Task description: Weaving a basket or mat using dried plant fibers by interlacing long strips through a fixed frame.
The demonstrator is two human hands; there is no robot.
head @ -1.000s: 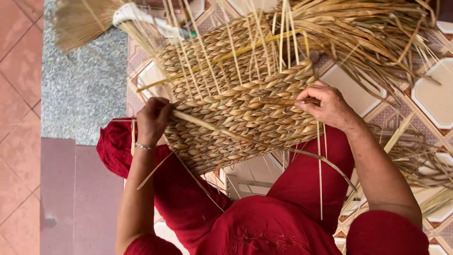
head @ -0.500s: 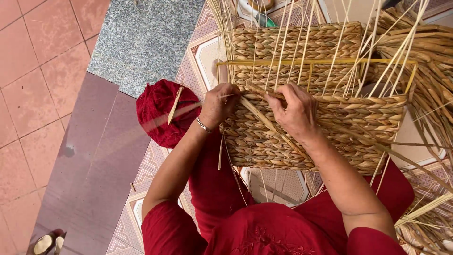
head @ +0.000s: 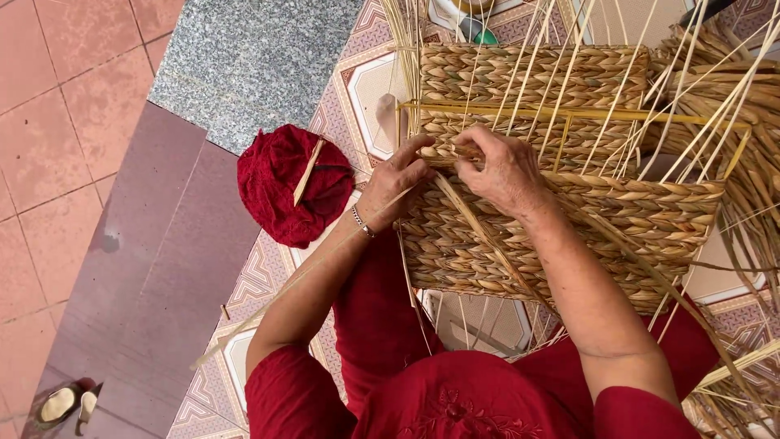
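- Red-clothed lap (head: 455, 398): nearest the camera, supports the lower edge of the woven basket (head: 569, 236).
- Woven basket: lies across the lap and above the patterned floor tiles (head: 357, 81), with loose upright strands (head: 561, 73) rising at its far side.
- Left hand (head: 398, 183): fingers pressed together, pinching a flat straw strand (head: 479, 232) at the basket's left edge.
- Right hand (head: 508, 171): fingers curled, pressing into the weave just beside the left hand.
- Red cloth bundle (head: 296, 183): on the floor, left of the basket.
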